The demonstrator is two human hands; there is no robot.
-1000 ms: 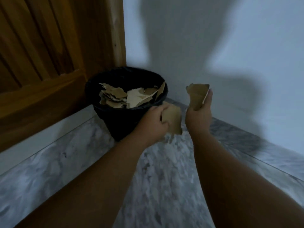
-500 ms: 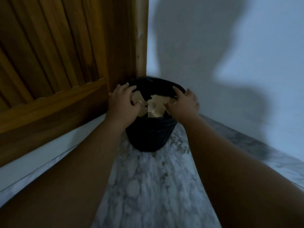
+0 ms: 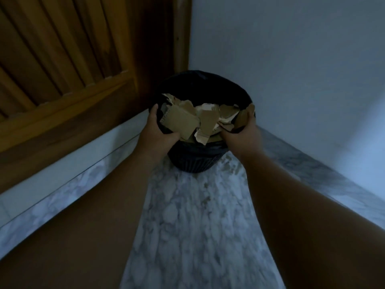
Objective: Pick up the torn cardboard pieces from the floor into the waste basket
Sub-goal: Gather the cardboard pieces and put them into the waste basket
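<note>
The torn brown cardboard pieces (image 3: 183, 119) lie heaped inside the round black ribbed waste basket (image 3: 193, 163), filling it close to the rim, with a few ragged edges poking over the near side. One darker scrap leans against the right inner wall, just beside my fingers; I cannot tell whether I am pinching it as well.

My left hand (image 3: 156, 132) grips the basket's left rim, thumb hooked over the near edge and fingers wrapped up the outside. My right hand (image 3: 244, 134) grips the right rim the same way, thumb on the near edge, fingers curled over the top. Both forearms reach in from the near side.

The basket stands on the grey-white marble floor (image 3: 193, 215), tucked into the far corner. To its left rises a brown slatted wooden door (image 3: 62, 59) above a pale sill (image 3: 62, 170); to its right and behind is a plain white wall (image 3: 291, 59) with a marble skirting strip (image 3: 312, 170) along its foot.
</note>
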